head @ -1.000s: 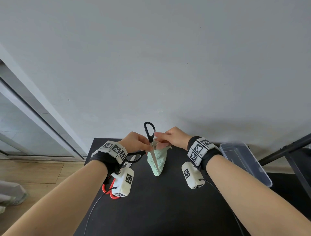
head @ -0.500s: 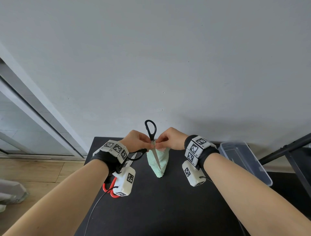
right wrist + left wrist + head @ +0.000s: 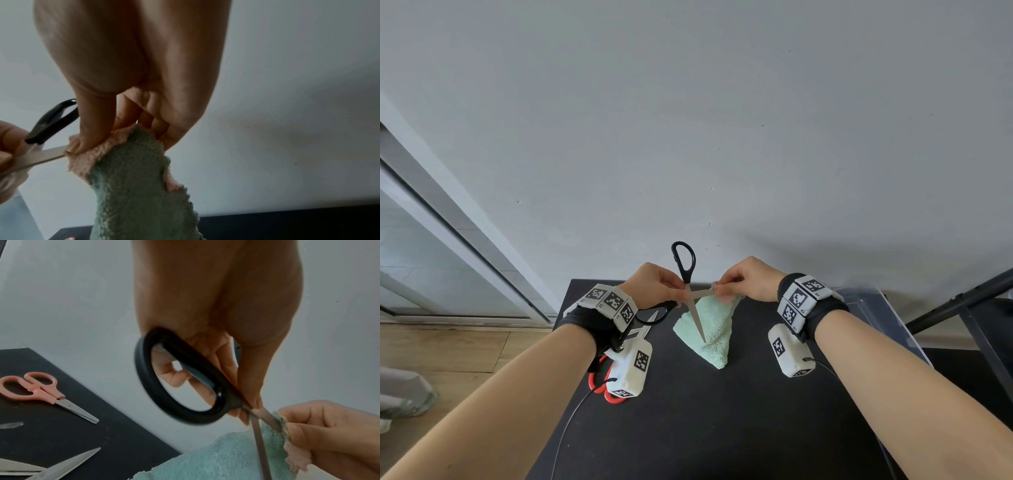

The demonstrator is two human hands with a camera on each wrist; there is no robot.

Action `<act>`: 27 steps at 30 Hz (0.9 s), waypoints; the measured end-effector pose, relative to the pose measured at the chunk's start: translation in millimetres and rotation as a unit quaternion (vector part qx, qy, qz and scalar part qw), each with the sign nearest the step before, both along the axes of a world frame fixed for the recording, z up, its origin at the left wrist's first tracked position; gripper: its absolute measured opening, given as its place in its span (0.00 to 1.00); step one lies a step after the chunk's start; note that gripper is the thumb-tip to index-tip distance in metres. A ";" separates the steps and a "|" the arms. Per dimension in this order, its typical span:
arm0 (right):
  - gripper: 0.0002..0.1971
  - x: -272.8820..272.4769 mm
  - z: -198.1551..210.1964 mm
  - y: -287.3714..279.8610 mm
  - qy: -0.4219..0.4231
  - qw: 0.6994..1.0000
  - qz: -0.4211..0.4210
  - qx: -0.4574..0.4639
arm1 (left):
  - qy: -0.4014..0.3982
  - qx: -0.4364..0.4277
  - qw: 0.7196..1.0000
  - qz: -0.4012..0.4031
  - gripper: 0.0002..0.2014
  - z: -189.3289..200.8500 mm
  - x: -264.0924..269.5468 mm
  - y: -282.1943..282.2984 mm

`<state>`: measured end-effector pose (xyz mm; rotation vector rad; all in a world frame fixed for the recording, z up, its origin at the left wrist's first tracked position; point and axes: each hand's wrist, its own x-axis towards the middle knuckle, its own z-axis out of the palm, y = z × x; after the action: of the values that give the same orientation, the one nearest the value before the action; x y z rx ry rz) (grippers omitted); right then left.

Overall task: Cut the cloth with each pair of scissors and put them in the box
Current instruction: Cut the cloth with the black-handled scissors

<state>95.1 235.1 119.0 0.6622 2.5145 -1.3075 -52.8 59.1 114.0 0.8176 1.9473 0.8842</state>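
Since a second ago you have opened the black scissors (image 3: 687, 291): the blades were nearly together along the cloth, and now they stand apart in an X, one pointing down over the green face, the other reaching sideways to the top edge. Judgement: the cut is set up but not yet closed, so this pair is not ready for the box (image 3: 873, 308).

Your left hand (image 3: 654, 286) grips the black scissors near the pivot, fingers curled round the handle shanks; both loops look empty. Your right hand (image 3: 751, 282) pinches the top corner of the cloth (image 3: 710, 330), thumb pressed on its pink edge, touching the sideways blade tip.

The cloth hangs between your hands, its lower end on the table (image 3: 722, 428). The box sits beyond your right wrist. Pink scissors (image 3: 39, 390) and red-handled scissors (image 3: 602, 387) lie on the table at your left.
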 end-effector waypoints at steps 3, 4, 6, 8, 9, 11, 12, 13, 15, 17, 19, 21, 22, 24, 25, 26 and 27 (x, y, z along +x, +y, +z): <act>0.08 6.7 -3.5 7.9 0.002 1.000 -0.019 0.003 | 0.004 -0.004 1.000 0.001 0.03 0.4 -0.3 -0.1; 0.08 9.7 -5.6 11.9 0.004 1.000 -0.027 0.007 | 0.008 -0.007 1.000 0.001 0.02 0.8 -1.0 -0.7; 0.09 16.9 -9.7 21.6 0.017 0.998 -0.052 0.011 | 0.021 -0.016 1.000 -0.002 0.03 -0.1 -3.6 -3.5; 0.09 22.8 -11.0 29.9 0.040 0.996 -0.080 0.000 | 0.031 -0.024 0.999 0.002 0.05 -1.4 -6.8 -6.4; 0.08 24.1 -10.4 31.5 0.051 0.995 -0.090 -0.010 | 0.032 -0.028 0.999 0.003 0.05 -2.1 -7.7 -7.5; 0.07 21.4 -6.5 28.5 0.071 0.992 -0.097 -0.035 | 0.029 -0.032 0.999 -0.003 0.05 -2.4 -6.6 -7.2; 0.06 17.7 -3.7 23.9 0.078 0.991 -0.092 -0.049 | 0.025 -0.032 0.999 -0.009 0.05 -2.4 -4.5 -6.0; 0.05 13.0 -1.2 18.5 0.081 0.992 -0.083 -0.059 | 0.020 -0.032 0.999 -0.018 0.05 -2.0 -1.7 -4.6; 0.06 3.7 2.5 7.1 0.071 0.994 -0.059 -0.062 | 0.009 -0.029 0.999 -0.031 0.04 -1.2 3.3 -1.5; 0.05 -3.0 3.8 -2.0 0.056 0.996 -0.036 -0.067 | 0.003 -0.022 0.999 -0.037 0.03 -0.8 6.7 -0.1; 0.06 -7.5 2.8 -8.3 0.049 0.995 -0.019 -0.079 | -0.002 -0.017 0.999 -0.032 0.05 -0.5 7.8 0.2; 0.08 -10.4 1.3 -13.4 0.040 0.996 -0.006 -0.083 | -0.012 -0.011 1.000 -0.024 0.06 0.1 7.9 0.4; 0.09 -11.8 0.6 -15.5 0.033 0.996 0.000 -0.081 | -0.014 -0.008 1.000 -0.021 0.06 0.0 7.8 0.6; 0.10 -14.7 0.0 -19.7 0.023 0.997 0.011 -0.073 | -0.010 -0.006 1.000 -0.022 0.04 0.3 6.9 1.1; 0.10 -16.0 0.0 -21.4 0.020 0.997 0.014 -0.070 | -0.006 -0.006 1.000 -0.024 0.04 0.8 6.7 1.1; 0.10 -17.4 0.0 -22.7 0.018 0.998 0.018 -0.066 | -0.004 -0.006 1.000 -0.024 0.04 1.1 6.7 1.4; 0.10 -18.3 0.4 -23.7 0.016 0.998 0.023 -0.059 | -0.004 -0.007 1.000 -0.021 0.04 1.4 6.7 1.3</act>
<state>76.7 211.4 119.3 0.5578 2.4405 -1.4476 -46.1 60.4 115.4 0.8427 1.9197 0.8461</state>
